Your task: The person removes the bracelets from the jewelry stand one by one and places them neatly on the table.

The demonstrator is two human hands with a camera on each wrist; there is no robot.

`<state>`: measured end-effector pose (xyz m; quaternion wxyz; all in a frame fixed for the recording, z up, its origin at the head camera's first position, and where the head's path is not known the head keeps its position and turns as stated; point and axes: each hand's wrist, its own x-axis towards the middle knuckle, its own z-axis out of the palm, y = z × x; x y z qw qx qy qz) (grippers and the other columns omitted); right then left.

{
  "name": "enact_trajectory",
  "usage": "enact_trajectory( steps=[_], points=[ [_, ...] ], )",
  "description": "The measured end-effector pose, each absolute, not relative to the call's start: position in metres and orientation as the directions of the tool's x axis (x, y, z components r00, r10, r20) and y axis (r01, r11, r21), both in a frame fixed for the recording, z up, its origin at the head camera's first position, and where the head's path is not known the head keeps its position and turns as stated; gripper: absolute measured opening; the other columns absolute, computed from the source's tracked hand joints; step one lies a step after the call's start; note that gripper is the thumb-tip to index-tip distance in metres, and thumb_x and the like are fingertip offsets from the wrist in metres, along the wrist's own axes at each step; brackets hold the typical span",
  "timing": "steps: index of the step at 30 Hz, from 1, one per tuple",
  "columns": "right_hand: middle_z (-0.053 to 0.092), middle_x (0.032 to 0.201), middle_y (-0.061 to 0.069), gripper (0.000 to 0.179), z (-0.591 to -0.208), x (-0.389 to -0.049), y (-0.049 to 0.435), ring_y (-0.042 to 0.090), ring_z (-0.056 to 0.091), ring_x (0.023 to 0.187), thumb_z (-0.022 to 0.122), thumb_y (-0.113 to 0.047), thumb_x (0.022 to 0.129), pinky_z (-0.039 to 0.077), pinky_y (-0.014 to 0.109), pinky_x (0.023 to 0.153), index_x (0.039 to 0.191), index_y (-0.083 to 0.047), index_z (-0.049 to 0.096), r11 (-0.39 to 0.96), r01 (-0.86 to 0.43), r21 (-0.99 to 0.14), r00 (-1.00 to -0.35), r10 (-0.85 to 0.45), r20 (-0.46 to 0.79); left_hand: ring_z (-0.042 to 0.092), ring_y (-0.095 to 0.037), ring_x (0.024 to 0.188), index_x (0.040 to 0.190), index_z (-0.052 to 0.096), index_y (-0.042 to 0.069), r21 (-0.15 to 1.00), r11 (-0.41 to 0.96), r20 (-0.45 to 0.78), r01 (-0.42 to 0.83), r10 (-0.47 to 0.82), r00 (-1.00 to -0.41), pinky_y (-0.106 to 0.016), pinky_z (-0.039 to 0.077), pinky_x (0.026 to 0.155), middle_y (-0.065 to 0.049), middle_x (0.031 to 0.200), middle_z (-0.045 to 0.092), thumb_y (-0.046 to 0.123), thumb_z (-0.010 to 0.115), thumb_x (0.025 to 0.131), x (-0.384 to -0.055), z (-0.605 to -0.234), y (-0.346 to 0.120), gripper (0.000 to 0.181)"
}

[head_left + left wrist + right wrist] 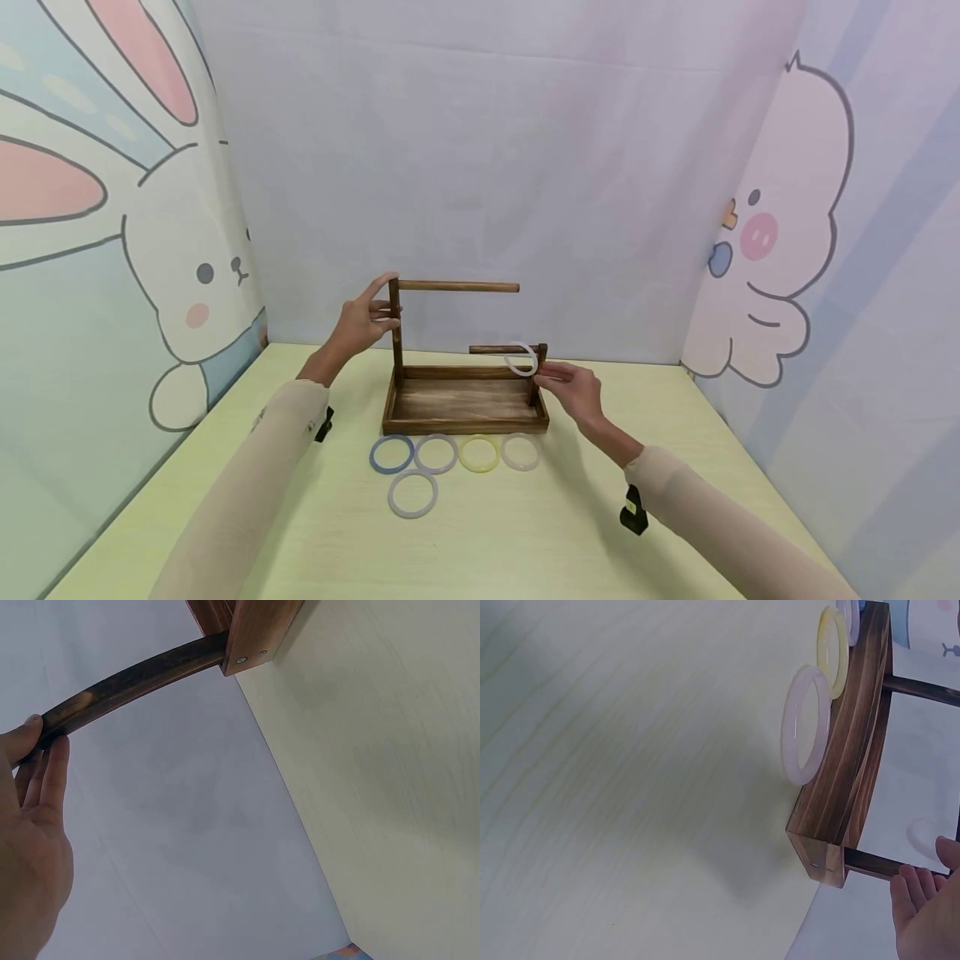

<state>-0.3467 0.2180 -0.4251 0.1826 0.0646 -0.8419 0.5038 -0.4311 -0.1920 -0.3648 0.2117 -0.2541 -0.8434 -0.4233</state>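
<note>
A dark wooden rack (465, 423) stands on the table, a shallow tray with a tall left post, a shorter right post and a bar on each. My left hand (363, 323) grips the tall post (142, 682) near its top, thumb on one face and fingers on the other. At the short post (870, 862), my right hand (573, 390) holds on with fingers and thumb on either side. A whitish bangle (533, 357) hangs on the lower bar (491, 349), close to the right fingertips. The upper bar (459, 286) carries nothing.
In front of the rack lie several bangles: a blue one (372, 465), a yellow one (480, 469), a pale pinkish one (789, 742) and two pale lavender-grey ones (437, 472). A pale curtain (480, 167) hangs behind the table (480, 550).
</note>
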Motion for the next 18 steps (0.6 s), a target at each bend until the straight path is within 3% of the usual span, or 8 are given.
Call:
enact_trajectory(
  steps=[9,18],
  points=[
    [0.078,0.105,0.017,0.030,-0.425,-0.351,0.205,0.032,0.075,0.104,0.085,-0.009,0.087,0.062,0.042,0.090,0.115,0.000,0.078,0.450,-0.292,-0.844,-0.921,0.108,0.376,0.073,-0.039,0.108,0.161,0.035,0.037,0.608,0.511,0.572,0.608,0.249,-0.781,-0.049,0.063,0.087,-0.025,0.118,0.073,-0.006,0.078,0.090,-0.431,-0.365,-0.192,0.093],
    [0.079,0.100,0.016,0.026,-0.426,-0.356,0.192,0.031,0.076,0.101,0.085,-0.007,0.086,0.063,0.032,0.082,0.110,0.002,0.079,0.466,-0.307,-0.830,-0.906,0.126,0.405,0.073,-0.040,0.108,0.161,0.035,0.036,0.615,0.510,0.565,0.602,0.248,-0.787,-0.050,0.062,0.088,-0.026,0.118,0.073,-0.007,0.077,0.090,-0.431,-0.364,-0.192,0.093]
  ],
)
